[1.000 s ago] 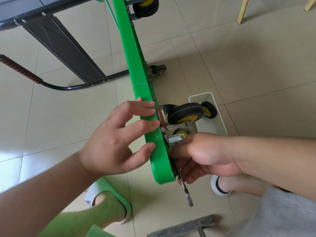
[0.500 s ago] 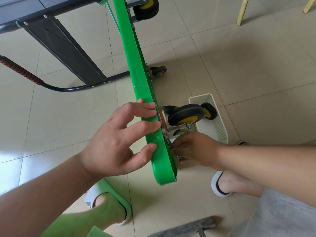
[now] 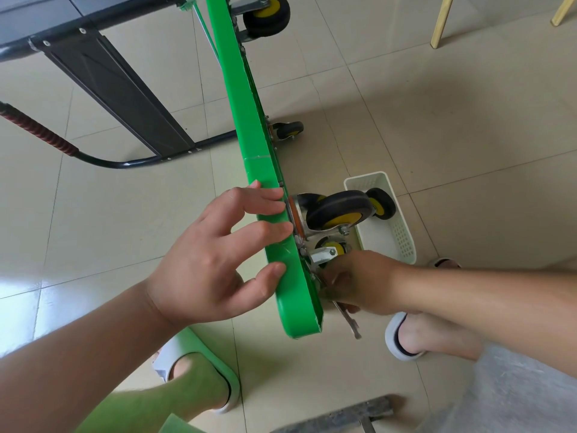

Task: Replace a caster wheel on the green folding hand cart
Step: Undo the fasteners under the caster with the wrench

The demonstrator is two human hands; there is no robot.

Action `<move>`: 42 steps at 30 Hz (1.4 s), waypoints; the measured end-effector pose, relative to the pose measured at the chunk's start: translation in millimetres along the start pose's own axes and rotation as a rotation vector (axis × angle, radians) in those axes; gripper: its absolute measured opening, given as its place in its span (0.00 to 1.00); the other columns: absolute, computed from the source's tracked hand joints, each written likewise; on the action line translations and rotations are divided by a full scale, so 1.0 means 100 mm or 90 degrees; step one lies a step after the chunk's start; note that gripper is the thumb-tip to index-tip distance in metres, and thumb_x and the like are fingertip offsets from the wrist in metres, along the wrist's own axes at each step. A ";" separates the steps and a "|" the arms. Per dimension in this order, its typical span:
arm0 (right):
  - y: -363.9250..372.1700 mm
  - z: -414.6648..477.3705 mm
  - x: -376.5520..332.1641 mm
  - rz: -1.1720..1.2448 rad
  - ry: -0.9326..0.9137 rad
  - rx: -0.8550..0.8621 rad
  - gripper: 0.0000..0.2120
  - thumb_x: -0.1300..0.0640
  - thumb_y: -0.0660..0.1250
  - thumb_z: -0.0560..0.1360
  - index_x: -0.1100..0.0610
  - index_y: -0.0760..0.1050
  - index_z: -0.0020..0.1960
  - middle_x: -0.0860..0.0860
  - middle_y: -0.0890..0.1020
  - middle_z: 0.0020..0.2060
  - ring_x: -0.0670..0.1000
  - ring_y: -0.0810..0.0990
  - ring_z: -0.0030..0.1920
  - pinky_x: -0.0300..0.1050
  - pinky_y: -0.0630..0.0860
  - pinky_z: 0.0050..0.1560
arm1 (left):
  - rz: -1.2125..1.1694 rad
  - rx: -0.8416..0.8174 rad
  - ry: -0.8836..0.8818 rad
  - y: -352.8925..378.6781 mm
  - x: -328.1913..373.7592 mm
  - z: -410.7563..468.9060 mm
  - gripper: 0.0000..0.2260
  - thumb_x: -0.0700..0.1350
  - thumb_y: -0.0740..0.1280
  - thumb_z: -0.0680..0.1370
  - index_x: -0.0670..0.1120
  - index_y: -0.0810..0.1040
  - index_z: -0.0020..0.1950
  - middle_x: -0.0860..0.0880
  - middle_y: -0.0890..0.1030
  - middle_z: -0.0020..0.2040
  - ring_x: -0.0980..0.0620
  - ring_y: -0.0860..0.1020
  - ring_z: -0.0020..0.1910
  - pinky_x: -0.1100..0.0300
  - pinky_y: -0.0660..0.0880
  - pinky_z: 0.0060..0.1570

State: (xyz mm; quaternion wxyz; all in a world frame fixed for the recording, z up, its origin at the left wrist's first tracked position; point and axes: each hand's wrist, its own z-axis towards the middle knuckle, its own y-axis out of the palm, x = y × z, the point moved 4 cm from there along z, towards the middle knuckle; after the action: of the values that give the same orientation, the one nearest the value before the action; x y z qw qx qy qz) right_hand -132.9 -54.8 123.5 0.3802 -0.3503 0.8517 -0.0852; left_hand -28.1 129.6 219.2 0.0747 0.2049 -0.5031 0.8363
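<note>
1. The caster wheel (image 3: 340, 210) sticks out from the on-edge green cart (image 3: 249, 126).
2. The right hand (image 3: 365, 282) curls round a wrench (image 3: 349, 321) beside its mount.
3. The left hand (image 3: 212, 264), fingers spread, presses the cart's rim.
4. A white basket (image 3: 396, 232) stands behind.

Left hand (image 3: 212, 260) flat on green cart (image 3: 249, 126)

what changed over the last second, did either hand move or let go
The right hand, gripping the wrench throughout, swung it up toward the caster bracket, then part-way back down; its end shows below the hand again. Nothing was let go. The left hand stays pressed on the green cart deck; the caster wheel and white basket have not moved.
</note>
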 end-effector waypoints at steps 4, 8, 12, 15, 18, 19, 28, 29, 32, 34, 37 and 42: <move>0.06 -0.19 -0.01 0.105 0.063 -0.061 0.11 0.50 0.68 0.81 0.57 0.83 0.48 0.54 0.87 0.41 0.55 0.88 0.42 0.51 0.86 0.48 | 0.004 -0.001 -0.001 0.00 0.00 0.00 0.14 0.52 0.62 0.85 0.44 0.76 0.64 0.43 0.73 0.64 0.41 0.76 0.71 0.38 0.73 0.73; 0.04 -0.41 -0.16 0.339 0.092 -0.102 0.11 0.57 0.67 0.82 0.66 0.80 0.51 0.58 0.86 0.40 0.60 0.87 0.39 0.49 0.86 0.43 | 0.003 -0.001 -0.003 0.01 0.00 0.00 0.14 0.52 0.62 0.85 0.44 0.76 0.64 0.43 0.73 0.64 0.40 0.77 0.70 0.37 0.73 0.72; -0.04 -0.54 -0.38 0.496 0.100 -0.138 0.11 0.57 0.66 0.83 0.65 0.80 0.48 0.60 0.84 0.37 0.56 0.84 0.34 0.44 0.82 0.36 | 0.000 -0.001 -0.003 0.01 0.00 0.00 0.14 0.52 0.63 0.85 0.44 0.76 0.64 0.43 0.73 0.64 0.41 0.77 0.70 0.37 0.73 0.72; -0.07 -0.56 -0.48 0.542 0.094 -0.146 0.11 0.57 0.65 0.83 0.65 0.81 0.51 0.59 0.84 0.36 0.54 0.83 0.33 0.42 0.81 0.34 | 0.002 0.000 -0.004 0.00 0.00 0.00 0.13 0.52 0.63 0.85 0.44 0.76 0.64 0.43 0.73 0.64 0.41 0.76 0.70 0.38 0.73 0.73; -0.09 -0.55 -0.53 0.585 0.090 -0.136 0.11 0.58 0.64 0.83 0.64 0.81 0.52 0.59 0.85 0.37 0.53 0.84 0.33 0.41 0.81 0.33 | 0.002 0.001 -0.004 0.00 0.01 0.00 0.13 0.51 0.63 0.85 0.44 0.76 0.63 0.42 0.73 0.64 0.41 0.76 0.71 0.39 0.73 0.73; -0.10 -0.54 -0.54 0.591 0.090 -0.134 0.11 0.58 0.64 0.83 0.63 0.81 0.51 0.58 0.85 0.36 0.52 0.84 0.33 0.41 0.80 0.34 | 0.003 0.001 -0.003 0.00 0.01 0.00 0.13 0.51 0.63 0.84 0.44 0.76 0.63 0.42 0.73 0.64 0.42 0.76 0.71 0.39 0.72 0.74; -0.07 -0.47 -0.53 0.602 0.097 -0.101 0.12 0.55 0.65 0.83 0.61 0.82 0.47 0.56 0.84 0.34 0.50 0.82 0.31 0.40 0.79 0.31 | 0.008 0.000 -0.002 -0.01 0.01 0.01 0.13 0.51 0.63 0.84 0.44 0.76 0.63 0.43 0.73 0.64 0.43 0.76 0.71 0.43 0.71 0.75; -0.09 -0.46 -0.51 0.594 0.094 -0.091 0.12 0.55 0.65 0.83 0.61 0.82 0.46 0.55 0.83 0.33 0.50 0.81 0.31 0.39 0.79 0.30 | 0.009 0.000 -0.002 -0.01 0.01 0.01 0.13 0.51 0.63 0.85 0.44 0.76 0.63 0.43 0.73 0.64 0.43 0.76 0.71 0.43 0.71 0.76; -0.10 -0.41 -0.46 0.532 0.090 -0.090 0.13 0.55 0.64 0.84 0.60 0.81 0.45 0.54 0.83 0.32 0.50 0.81 0.29 0.40 0.79 0.30 | 0.008 0.000 -0.002 0.00 0.01 0.01 0.13 0.51 0.63 0.84 0.44 0.76 0.64 0.43 0.73 0.64 0.44 0.76 0.71 0.43 0.71 0.75; -0.05 -0.37 -0.41 0.498 0.092 -0.105 0.12 0.55 0.64 0.84 0.61 0.81 0.48 0.55 0.83 0.33 0.52 0.82 0.31 0.42 0.80 0.33 | 0.005 0.001 -0.002 0.00 0.01 0.00 0.13 0.51 0.64 0.84 0.44 0.76 0.64 0.43 0.73 0.64 0.44 0.75 0.72 0.43 0.71 0.75; 0.05 -0.29 -0.27 0.456 0.091 -0.103 0.12 0.53 0.65 0.83 0.61 0.81 0.55 0.57 0.84 0.39 0.55 0.83 0.38 0.45 0.82 0.38 | 0.003 0.001 -0.004 0.00 0.01 0.00 0.13 0.51 0.63 0.84 0.44 0.76 0.63 0.43 0.73 0.64 0.44 0.75 0.72 0.42 0.71 0.75; 0.07 -0.08 -0.02 0.304 0.054 -0.020 0.11 0.47 0.69 0.80 0.53 0.83 0.54 0.55 0.87 0.48 0.55 0.87 0.47 0.48 0.85 0.51 | -0.002 0.004 -0.007 0.01 0.01 0.00 0.13 0.51 0.63 0.84 0.44 0.76 0.63 0.43 0.73 0.64 0.42 0.76 0.71 0.39 0.73 0.73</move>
State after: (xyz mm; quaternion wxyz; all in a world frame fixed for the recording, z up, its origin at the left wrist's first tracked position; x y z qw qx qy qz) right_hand -141.0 -49.6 127.5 0.3480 -0.1412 0.9268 0.0053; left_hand -29.1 128.8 219.2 0.0723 0.2103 -0.5003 0.8368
